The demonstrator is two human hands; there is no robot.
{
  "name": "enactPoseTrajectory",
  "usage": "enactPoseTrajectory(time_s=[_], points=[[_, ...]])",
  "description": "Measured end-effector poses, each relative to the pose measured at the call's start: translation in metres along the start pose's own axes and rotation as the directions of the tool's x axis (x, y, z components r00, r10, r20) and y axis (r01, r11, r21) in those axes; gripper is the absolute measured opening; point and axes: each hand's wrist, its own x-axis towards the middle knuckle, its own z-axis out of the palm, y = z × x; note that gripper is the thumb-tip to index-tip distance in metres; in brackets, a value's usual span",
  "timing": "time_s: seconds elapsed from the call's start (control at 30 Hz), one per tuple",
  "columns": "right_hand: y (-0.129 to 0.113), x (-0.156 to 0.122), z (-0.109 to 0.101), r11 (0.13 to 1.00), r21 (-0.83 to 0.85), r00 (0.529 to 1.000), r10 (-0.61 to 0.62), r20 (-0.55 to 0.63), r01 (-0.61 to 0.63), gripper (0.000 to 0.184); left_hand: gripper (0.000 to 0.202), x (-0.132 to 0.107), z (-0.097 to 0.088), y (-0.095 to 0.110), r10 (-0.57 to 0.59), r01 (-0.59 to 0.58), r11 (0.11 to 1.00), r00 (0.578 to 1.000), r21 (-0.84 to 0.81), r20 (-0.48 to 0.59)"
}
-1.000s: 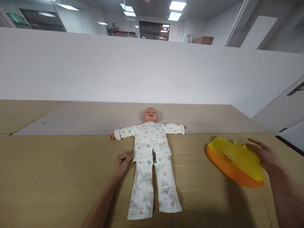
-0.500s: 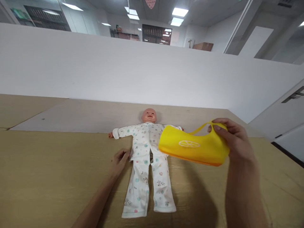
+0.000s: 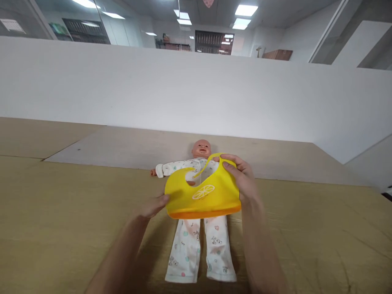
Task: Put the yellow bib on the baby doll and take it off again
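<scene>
A yellow baby bib [image 3: 180,197] with an orange lower edge and a white citrus-slice print is held up between my hands. My right hand [image 3: 241,175] pinches its upper right corner by the neck strap. At the bib's left edge, my left hand [image 3: 155,205] grips it with the thumb in front; the other fingers are mostly hidden behind. Beneath the bib a baby doll [image 3: 201,148] lies on its back, head away from me. It wears a white patterned top [image 3: 177,166] and matching trousers [image 3: 185,253]. The bib hides most of its torso and one arm.
The doll lies on a brown table surface [image 3: 76,212] with a greyish panel [image 3: 128,143] along its far side. Behind that rises a white wall [image 3: 183,90] with glass windows [image 3: 131,24] above.
My right hand has brought the bib leftward over the doll's torso. My left hand has left the side of the doll's top and taken the bib's left edge. The view has shifted slightly.
</scene>
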Motion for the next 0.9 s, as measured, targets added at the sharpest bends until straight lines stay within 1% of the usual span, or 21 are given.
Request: enactPoseTrajectory(time_s=[0.07,0.1,0.17,0.23,0.33,0.43,0.5,0.6,0.73,0.9], points=[[0.002,0.004,-0.004,1.0,-0.022,0.999,-0.017,-0.035,0.016,0.027,0.062,0.005,0.002,0.008,-0.07,0.07,0.998,0.998,-0.006,-0.006],[0.003,0.005,-0.007,0.999,-0.04,0.998,-0.023,-0.052,0.021,0.03,0.058,0.009,0.005,0.012,-0.083,0.082,0.996,0.997,-0.034,-0.005],[0.004,0.008,-0.012,0.995,-0.093,0.997,-0.032,-0.073,0.025,0.036,0.054,0.017,0.009,0.019,-0.049,0.049,0.996,0.999,-0.078,0.004],[0.005,0.011,-0.017,0.988,-0.155,0.998,-0.028,-0.063,0.018,0.039,0.053,0.026,0.012,0.024,-0.025,0.025,0.996,1.0,-0.085,0.003],[0.013,0.017,-0.026,0.968,-0.25,0.999,-0.03,-0.025,0.023,0.044,0.051,0.041,0.012,0.024,-0.028,0.023,0.996,0.998,-0.086,-0.055],[0.027,0.026,-0.034,0.928,-0.372,1.0,-0.012,-0.014,0.006,0.054,0.048,0.057,0.009,0.016,-0.01,-0.005,0.99,0.994,-0.139,-0.107],[0.038,0.032,-0.038,0.888,-0.457,0.999,0.048,-0.002,-0.043,0.064,0.043,0.067,0.006,0.007,0.005,-0.026,0.983,0.993,-0.179,-0.12],[0.052,0.039,-0.044,0.836,-0.537,0.989,0.145,0.018,-0.113,0.075,0.041,0.078,0.002,-0.007,-0.011,-0.012,0.978,0.994,-0.207,-0.111],[0.065,0.045,-0.054,0.786,-0.598,0.983,0.185,-0.017,-0.158,0.081,0.045,0.086,-0.003,-0.022,0.013,-0.03,0.98,0.996,-0.198,-0.091],[0.074,0.046,-0.064,0.744,-0.627,0.969,0.236,-0.075,-0.23,0.087,0.045,0.087,-0.004,-0.028,0.065,-0.082,0.986,0.991,-0.147,-0.116]])
